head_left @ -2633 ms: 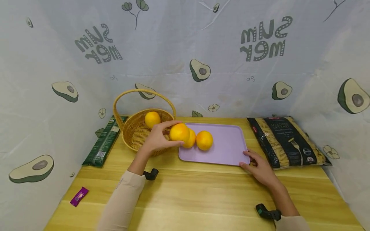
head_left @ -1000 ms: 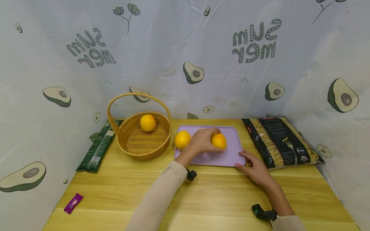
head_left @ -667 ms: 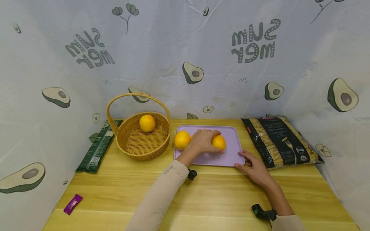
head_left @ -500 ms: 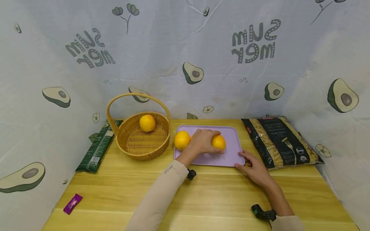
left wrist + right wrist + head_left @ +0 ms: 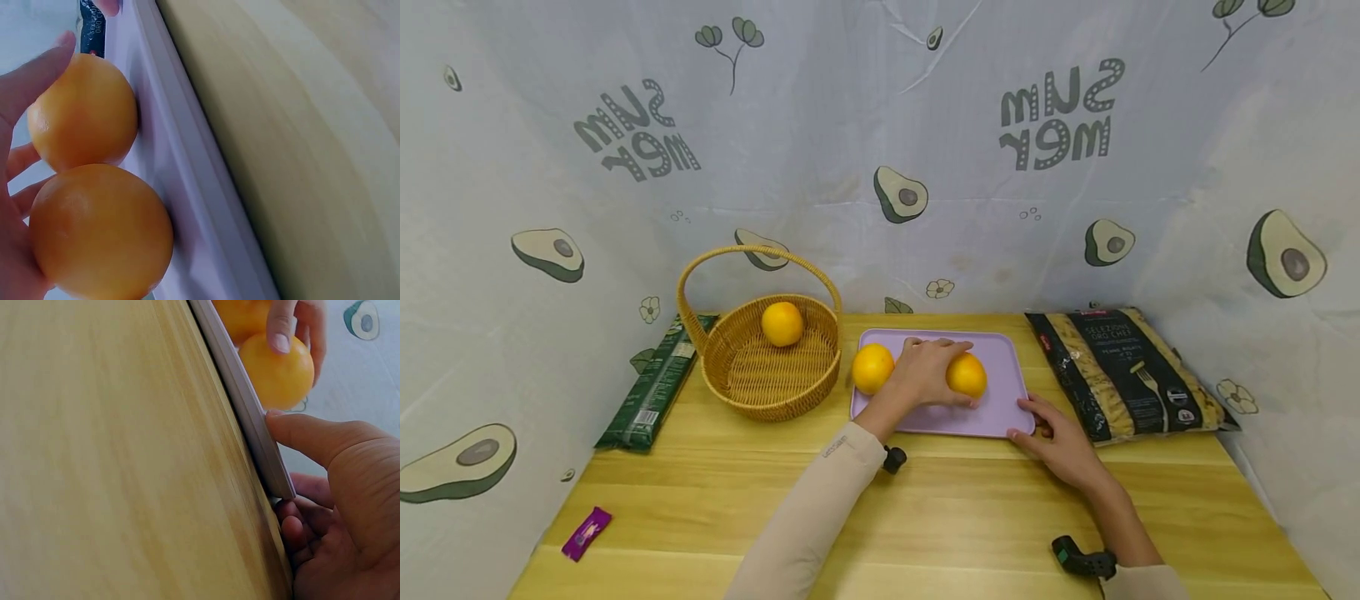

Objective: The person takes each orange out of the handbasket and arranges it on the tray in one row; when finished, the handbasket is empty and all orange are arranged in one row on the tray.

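We see the left hand (image 5: 925,373) curved round an orange (image 5: 966,375), its thumb on the near side and its fingers on the far side, holding it over the right half of the tray (image 5: 1000,408). In the left wrist view a nearer orange (image 5: 103,234) sits right beside the held one, under the palm; we cannot tell whether it is the left orange (image 5: 872,369) that the head view shows at the tray's left end, next to the wrist. The right hand (image 5: 1063,442) pinches the tray's right edge near its front corner, and in the right wrist view we find its thumb on the rim and its other fingers curled below. Beige sleeves (image 5: 820,500) cover both forearms, and a black device (image 5: 1082,557) is strapped at the right wrist. Just left of the tray stands the basket (image 5: 775,408), handle up, with a basket orange (image 5: 782,324) lying toward its back. Beyond it, a green packet (image 5: 651,392) lies slanted along the table's left side, with a purple sachet (image 5: 587,533) nearer us. To the tray's right lies a pasta bag (image 5: 1123,375). All of this rests on the wooden table (image 5: 955,517), before a cloth (image 5: 820,108) printed with avocados.
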The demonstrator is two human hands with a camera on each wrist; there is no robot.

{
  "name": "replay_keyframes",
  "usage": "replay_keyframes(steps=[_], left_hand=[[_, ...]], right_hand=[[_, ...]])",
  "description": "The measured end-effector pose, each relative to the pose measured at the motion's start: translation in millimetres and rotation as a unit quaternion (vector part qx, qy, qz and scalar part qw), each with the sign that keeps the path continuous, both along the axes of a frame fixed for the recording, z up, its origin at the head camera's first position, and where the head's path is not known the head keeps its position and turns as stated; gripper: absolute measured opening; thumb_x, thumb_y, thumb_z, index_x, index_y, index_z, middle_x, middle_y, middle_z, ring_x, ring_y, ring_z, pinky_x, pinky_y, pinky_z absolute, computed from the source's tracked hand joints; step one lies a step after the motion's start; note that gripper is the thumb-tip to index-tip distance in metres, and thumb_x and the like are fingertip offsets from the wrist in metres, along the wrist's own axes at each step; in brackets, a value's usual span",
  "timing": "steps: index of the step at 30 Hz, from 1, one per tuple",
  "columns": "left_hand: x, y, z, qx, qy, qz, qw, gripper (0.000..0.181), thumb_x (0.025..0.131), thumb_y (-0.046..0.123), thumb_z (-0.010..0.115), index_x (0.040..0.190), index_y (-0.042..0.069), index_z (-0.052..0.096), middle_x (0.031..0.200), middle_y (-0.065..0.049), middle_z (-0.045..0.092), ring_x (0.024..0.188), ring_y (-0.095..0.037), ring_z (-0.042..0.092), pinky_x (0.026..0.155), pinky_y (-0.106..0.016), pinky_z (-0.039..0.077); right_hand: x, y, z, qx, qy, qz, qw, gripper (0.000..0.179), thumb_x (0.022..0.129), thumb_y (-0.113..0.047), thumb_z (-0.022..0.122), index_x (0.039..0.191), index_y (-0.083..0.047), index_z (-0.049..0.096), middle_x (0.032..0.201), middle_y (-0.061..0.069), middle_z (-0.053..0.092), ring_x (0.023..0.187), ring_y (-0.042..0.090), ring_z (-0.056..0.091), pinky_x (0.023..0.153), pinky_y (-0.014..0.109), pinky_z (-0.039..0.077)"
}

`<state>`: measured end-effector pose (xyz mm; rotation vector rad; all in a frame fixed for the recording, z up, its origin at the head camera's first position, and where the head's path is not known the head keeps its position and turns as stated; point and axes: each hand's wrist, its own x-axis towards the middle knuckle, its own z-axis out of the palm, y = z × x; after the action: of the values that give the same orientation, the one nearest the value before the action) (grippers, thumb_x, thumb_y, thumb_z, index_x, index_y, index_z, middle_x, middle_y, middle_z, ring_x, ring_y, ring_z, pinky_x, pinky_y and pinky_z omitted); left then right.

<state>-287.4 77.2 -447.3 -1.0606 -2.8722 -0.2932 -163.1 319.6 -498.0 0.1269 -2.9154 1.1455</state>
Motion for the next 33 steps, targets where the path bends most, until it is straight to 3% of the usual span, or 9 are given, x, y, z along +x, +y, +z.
replay_keyframes(steps=[4, 9, 22, 28, 33], left_hand=[[3.3, -6.2, 2.4, 0.010, 0.006, -0.003, 0.9999, 0.099, 0.072, 0.078, 0.077, 0.154, 0.030, 0.047, 0.153, 0.003, 0.055, 0.138, -0.019, 0.054, 0.118, -0.048, 0.035], [9.0, -26.0, 9.7, 0.057, 0.006, -0.008, 0.9983, 0.096, 0.072, 0.076, 0.078, 0.152, 0.029, 0.051, 0.153, 0.003, 0.055, 0.143, -0.019, 0.049, 0.122, -0.046, 0.035], [26.0, -115.2, 25.1, 0.205, -0.004, 0.003, 0.9788, 0.072, 0.076, 0.056, 0.088, 0.133, 0.017, 0.068, 0.135, 0.000, 0.068, 0.130, -0.024, 0.060, 0.110, -0.046, 0.050], [20.7, -158.0, 30.5, 0.238, 0.017, 0.024, 0.9709, 0.066, 0.075, 0.051, 0.089, 0.127, 0.014, 0.072, 0.128, -0.005, 0.071, 0.121, -0.027, 0.064, 0.101, -0.046, 0.054], [9.9, -190.7, 37.1, 0.224, -0.008, 0.072, 0.9718, 0.072, 0.075, 0.056, 0.087, 0.133, 0.017, 0.068, 0.136, -0.005, 0.066, 0.131, -0.029, 0.058, 0.111, -0.052, 0.047]], right_hand=[[-0.7, -0.1, -1.0, 0.004, 0.003, 0.003, 1.0000, 0.068, 0.098, -0.037, 0.069, 0.150, 0.003, 0.049, 0.161, 0.032, 0.033, 0.137, 0.046, 0.049, 0.099, 0.046, 0.051], [-1.6, 0.5, -1.3, 0.001, -0.003, -0.001, 1.0000, 0.070, 0.098, -0.040, 0.069, 0.151, 0.002, 0.048, 0.162, 0.031, 0.033, 0.138, 0.045, 0.049, 0.098, 0.036, 0.051], [-2.2, 2.1, -1.4, -0.002, -0.004, 0.004, 1.0000, 0.071, 0.098, -0.039, 0.069, 0.151, 0.002, 0.048, 0.161, 0.033, 0.032, 0.133, 0.044, 0.051, 0.093, 0.026, 0.047], [-3.4, 3.4, -3.2, -0.001, -0.010, 0.002, 1.0000, 0.071, 0.098, -0.040, 0.069, 0.152, 0.001, 0.047, 0.162, 0.033, 0.031, 0.135, 0.045, 0.049, 0.093, 0.025, 0.046], [-3.9, 3.0, -2.7, 0.001, -0.010, 0.004, 0.9999, 0.071, 0.098, -0.040, 0.069, 0.152, 0.001, 0.047, 0.162, 0.033, 0.031, 0.132, 0.044, 0.051, 0.092, 0.026, 0.046]])
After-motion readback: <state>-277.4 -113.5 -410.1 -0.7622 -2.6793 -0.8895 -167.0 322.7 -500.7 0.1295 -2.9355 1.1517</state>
